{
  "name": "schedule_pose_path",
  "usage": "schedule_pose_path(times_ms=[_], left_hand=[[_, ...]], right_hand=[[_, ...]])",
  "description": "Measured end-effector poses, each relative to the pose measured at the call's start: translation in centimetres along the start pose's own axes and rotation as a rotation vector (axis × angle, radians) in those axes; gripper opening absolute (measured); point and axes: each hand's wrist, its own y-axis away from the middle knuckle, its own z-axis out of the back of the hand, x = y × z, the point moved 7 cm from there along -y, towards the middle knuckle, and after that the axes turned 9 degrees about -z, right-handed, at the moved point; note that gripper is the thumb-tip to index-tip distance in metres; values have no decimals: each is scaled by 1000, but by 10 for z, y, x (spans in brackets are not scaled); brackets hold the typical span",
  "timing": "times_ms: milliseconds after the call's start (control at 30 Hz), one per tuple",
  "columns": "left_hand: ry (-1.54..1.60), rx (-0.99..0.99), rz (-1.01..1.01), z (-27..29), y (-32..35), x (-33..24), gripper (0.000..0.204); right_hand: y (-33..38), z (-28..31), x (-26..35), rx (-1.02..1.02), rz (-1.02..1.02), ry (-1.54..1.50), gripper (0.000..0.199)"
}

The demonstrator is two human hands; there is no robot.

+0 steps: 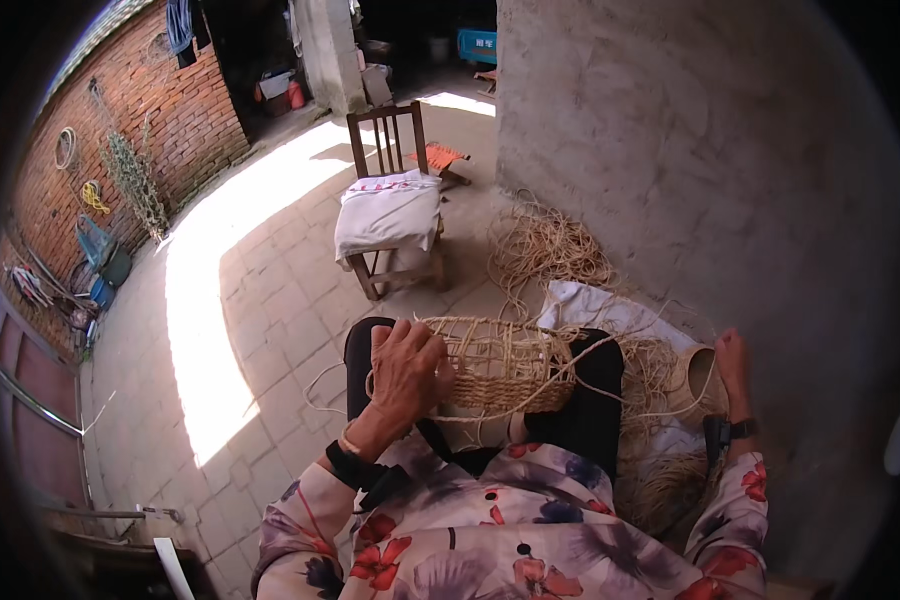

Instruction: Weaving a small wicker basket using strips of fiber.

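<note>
A partly woven straw basket (pixel 505 375) lies across my lap, its near side tightly woven and its upper part an open lattice of cords. My left hand (pixel 408 372) is closed over the basket's left end, fingers curled around its edge. Out to the right, beside the grey wall, my right hand (pixel 732 362) is raised and closed in a fist. A pale straw cord (pixel 660 413) stretches from the basket toward this fist and appears to end in it. Other loose cord ends stick out around the basket.
A wooden chair (pixel 388 215) with a white cloth stands ahead, an orange folding stool (pixel 436 157) behind it. Loose straw cord (pixel 550 250) is heaped by the wall (pixel 700 150). At my right lie a white cloth (pixel 610 310), a tan hollow cylinder (pixel 694 378) and more cord.
</note>
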Motion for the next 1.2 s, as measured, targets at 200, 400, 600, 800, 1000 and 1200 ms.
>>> schedule_pose_path(times_ms=[200,400,600,800,1000,1200], left_hand=[[-386,118,573,37,94,104,9],[-22,66,209,26,27,32,25],[58,77,-27,2,0,-4,14],[-282,-11,271,28,43,71,11],[-619,264,784,73,165,202,4],[243,46,260,18,31,50,17]], right_hand=[[33,7,7,-430,73,-26,27],[152,5,159,-130,595,-678,7],[248,-3,226,-32,1034,-607,8],[286,-16,241,111,1249,-614,11],[290,-39,226,210,1266,-536,10],[283,-58,222,277,1191,-452,10]])
